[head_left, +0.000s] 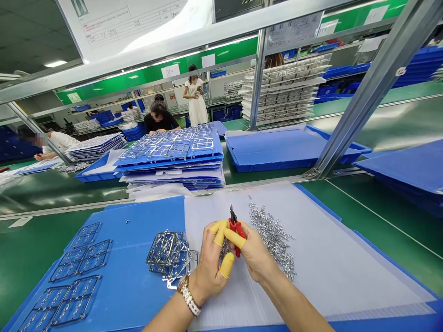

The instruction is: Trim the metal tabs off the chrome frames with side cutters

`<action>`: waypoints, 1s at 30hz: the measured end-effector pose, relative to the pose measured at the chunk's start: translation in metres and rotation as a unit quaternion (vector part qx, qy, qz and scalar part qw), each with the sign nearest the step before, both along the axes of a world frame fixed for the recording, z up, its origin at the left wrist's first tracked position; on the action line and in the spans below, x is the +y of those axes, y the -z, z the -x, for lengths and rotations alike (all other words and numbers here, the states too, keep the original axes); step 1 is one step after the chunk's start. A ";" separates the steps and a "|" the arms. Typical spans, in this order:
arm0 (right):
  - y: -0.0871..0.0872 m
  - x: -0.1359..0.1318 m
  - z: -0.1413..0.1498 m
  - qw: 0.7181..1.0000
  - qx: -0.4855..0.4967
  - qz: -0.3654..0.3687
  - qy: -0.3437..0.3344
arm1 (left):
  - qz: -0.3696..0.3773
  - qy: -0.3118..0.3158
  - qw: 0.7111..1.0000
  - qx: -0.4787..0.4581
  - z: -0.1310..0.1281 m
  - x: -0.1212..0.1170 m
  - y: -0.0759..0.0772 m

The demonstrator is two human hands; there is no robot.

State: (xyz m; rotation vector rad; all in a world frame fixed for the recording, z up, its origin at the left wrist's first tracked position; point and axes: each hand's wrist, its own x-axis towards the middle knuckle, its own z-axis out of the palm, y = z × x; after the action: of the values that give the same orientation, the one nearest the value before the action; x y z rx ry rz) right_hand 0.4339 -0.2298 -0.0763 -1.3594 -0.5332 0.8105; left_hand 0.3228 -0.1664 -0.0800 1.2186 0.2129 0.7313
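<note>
My right hand (256,256) is closed round red-handled cutting pliers (235,226), jaws pointing up and away. My left hand (209,263), with yellow finger cots and a wristwatch, pinches a small metal part right beside the pliers; the part is mostly hidden by the fingers. Both hands hover over a white corrugated sheet (328,258). A heap of small cut silvery pieces (273,237) lies just right of the hands. Left of them sits a pile of metal part frames (169,253).
Flat metal frames (78,276) lie on the blue sheet at the left. Beyond the green belt stand stacked blue trays with frames (173,157), an empty blue tray (277,147) and a slanted metal post (367,87). Several other people work at the benches behind.
</note>
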 end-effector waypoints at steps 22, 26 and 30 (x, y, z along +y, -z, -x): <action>-0.003 -0.018 0.015 0.772 -0.614 0.129 -0.098 | 0.402 0.057 0.914 -0.011 -0.014 0.036 0.015; -0.010 -0.008 0.007 0.723 -0.632 0.271 -0.073 | 0.359 0.043 0.932 0.006 -0.016 0.030 0.017; -0.014 -0.002 0.009 0.710 -0.632 0.296 -0.093 | 0.333 0.041 0.942 0.004 -0.019 0.026 0.019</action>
State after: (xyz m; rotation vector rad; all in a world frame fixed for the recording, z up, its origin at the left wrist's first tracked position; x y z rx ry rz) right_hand 0.4254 -0.2314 -0.0624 -2.4401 -1.5881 0.0202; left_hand 0.3415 -0.1402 -0.0990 0.5779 0.3793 0.5164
